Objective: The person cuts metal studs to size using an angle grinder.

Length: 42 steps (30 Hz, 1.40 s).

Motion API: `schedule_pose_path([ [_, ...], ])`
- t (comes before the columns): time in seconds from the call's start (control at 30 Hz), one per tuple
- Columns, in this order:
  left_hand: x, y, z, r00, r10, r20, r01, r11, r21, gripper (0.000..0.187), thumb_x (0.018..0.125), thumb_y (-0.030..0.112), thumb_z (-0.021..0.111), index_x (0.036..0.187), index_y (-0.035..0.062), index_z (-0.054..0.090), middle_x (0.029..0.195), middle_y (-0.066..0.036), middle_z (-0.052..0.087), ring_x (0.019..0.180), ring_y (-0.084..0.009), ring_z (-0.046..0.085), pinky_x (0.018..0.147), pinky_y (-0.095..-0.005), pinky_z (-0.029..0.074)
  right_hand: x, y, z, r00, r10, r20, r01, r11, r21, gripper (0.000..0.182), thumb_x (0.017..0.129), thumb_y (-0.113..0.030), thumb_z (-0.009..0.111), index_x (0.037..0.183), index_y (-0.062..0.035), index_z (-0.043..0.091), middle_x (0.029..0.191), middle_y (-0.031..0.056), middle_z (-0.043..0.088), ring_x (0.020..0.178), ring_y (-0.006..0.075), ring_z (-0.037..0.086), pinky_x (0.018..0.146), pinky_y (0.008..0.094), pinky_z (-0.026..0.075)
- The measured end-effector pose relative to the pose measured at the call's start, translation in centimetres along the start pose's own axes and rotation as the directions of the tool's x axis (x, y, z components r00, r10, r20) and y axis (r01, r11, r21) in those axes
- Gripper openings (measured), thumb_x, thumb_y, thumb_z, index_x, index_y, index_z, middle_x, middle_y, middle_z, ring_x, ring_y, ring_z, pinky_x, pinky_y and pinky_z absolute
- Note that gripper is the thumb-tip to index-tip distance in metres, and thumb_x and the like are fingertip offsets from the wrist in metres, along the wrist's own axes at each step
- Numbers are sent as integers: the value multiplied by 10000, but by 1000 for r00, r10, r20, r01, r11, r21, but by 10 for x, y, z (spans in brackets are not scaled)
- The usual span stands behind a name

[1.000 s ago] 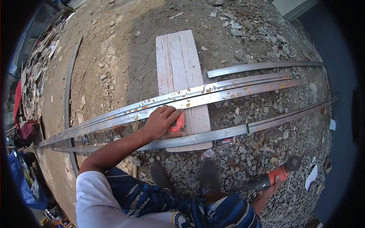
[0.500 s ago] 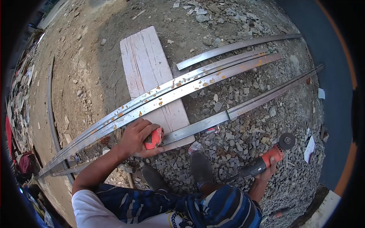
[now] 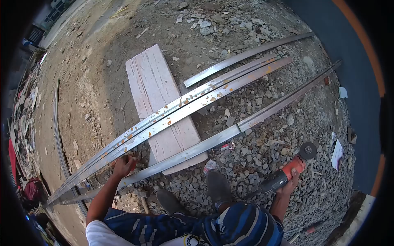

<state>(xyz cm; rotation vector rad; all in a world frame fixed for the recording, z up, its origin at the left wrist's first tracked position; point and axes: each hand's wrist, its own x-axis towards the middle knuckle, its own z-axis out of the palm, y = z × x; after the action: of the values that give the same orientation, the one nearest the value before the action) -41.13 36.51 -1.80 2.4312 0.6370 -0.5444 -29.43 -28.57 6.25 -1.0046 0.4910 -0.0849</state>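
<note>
My right hand (image 3: 289,183) is wrapped round an angle grinder (image 3: 283,174) with an orange-red head and black body, held above the gravel. Its dark disc (image 3: 308,150) points away from me. At the left, my left hand (image 3: 123,166) is closed round a red tape measure (image 3: 133,163), mostly hidden by the fingers. Close beside that hand runs the nearest metal bar (image 3: 193,151), which crosses the lower end of a pale wooden board (image 3: 154,82). Two parallel metal bars with rusty patches (image 3: 180,111) lie across the board just beyond the hand.
A shorter metal bar (image 3: 225,64) lies farther off. Another long dark bar (image 3: 57,123) rests on the dirt at the left. Loose gravel (image 3: 254,151) surrounds my boots (image 3: 218,187). A dark strip with an orange edge (image 3: 361,106) borders the right side.
My left hand has moved left with the tape measure, off the near bar's part over the board. My right hand holds the grinder almost unmoved. The view has shifted slightly.
</note>
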Motion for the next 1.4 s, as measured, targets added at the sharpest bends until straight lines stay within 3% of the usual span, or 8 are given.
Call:
schedule_pose_path([
  [0.47, -15, -6, -99, 657, 298, 693, -568, 800, 195, 431, 916, 265, 688, 1238, -19, 653, 1217, -276, 673, 1152, -439, 641, 979, -453, 509, -40, -84, 63, 954, 6, -299, -12, 1000, -19, 314, 870, -196, 681, 1108, -21, 575, 845, 121, 669, 655, 238, 685, 586, 363, 593],
  [0.53, -62, 45, -151, 910, -65, 410, -3, 987, 163, 508, 965, 380, 677, 1275, -22, 673, 1207, -221, 724, 1183, -357, 674, 1018, -400, 505, -63, -127, 83, 924, 26, -380, -19, 1000, 21, 317, 871, -192, 685, 1114, -24, 570, 851, 115, 666, 661, 233, 683, 590, 362, 592],
  [0.7, -109, 99, -281, 742, 230, 629, -415, 895, 162, 310, 1039, 173, 551, 1258, -16, 663, 1208, -298, 660, 1096, -381, 662, 931, -429, 564, -139, -237, 124, 816, 3, -579, 129, 974, 187, 321, 875, -188, 697, 1121, -28, 568, 862, 101, 663, 699, 219, 682, 618, 370, 591],
  [0.77, -138, 177, -331, 779, -181, 601, 262, 964, -48, 313, 1031, 125, 553, 1302, -16, 617, 1197, -175, 681, 1054, -280, 689, 821, -406, 597, -173, -268, 141, 776, 31, -630, 209, 930, 302, 322, 876, -204, 704, 1115, -25, 582, 864, 100, 664, 723, 221, 682, 645, 377, 591],
  [0.93, -84, 290, -354, 708, 30, 705, -149, 983, 108, 540, 928, 253, 702, 1372, -20, 561, 1266, -232, 653, 1106, -359, 675, 909, -447, 558, -237, -323, 183, 638, 18, -770, 450, 803, 391, 344, 881, -234, 693, 1116, 3, 609, 903, 128, 687, 743, 247, 693, 672, 386, 594],
  [1.07, -125, 454, -290, 478, 242, 844, -653, 741, 157, 915, 798, 171, 812, 1559, 7, 331, 1287, -230, 653, 1143, -358, 671, 988, -459, 534, -290, -362, 208, 593, 21, -805, 594, 663, 455, 375, 879, -290, 700, 1089, 10, 622, 905, 148, 694, 798, 281, 710, 754, 409, 608],
  [1.17, -240, 588, -233, -252, 515, 819, -769, 407, -492, 1136, 760, 297, 906, 1618, 29, 213, 1587, -262, 367, 1394, -378, 485, 1158, -450, 386, -336, -402, 227, 554, -79, -829, 704, 576, 415, 391, 881, -288, 697, 1130, -3, 599, 932, 139, 683, 806, 277, 709, 773, 419, 612],
  [1.4, -352, 632, -204, -708, -64, 703, -553, 669, -496, 944, 841, 293, 842, 1582, 48, 312, 1546, -189, 446, 1391, -269, 468, 1169, -412, 357, -438, -499, 308, 117, -287, -951, 914, 405, -10, 421, 898, -293, 678, 1184, -8, 558, 986, 157, 684, 856, 284, 708, 790, 444, 621],
])
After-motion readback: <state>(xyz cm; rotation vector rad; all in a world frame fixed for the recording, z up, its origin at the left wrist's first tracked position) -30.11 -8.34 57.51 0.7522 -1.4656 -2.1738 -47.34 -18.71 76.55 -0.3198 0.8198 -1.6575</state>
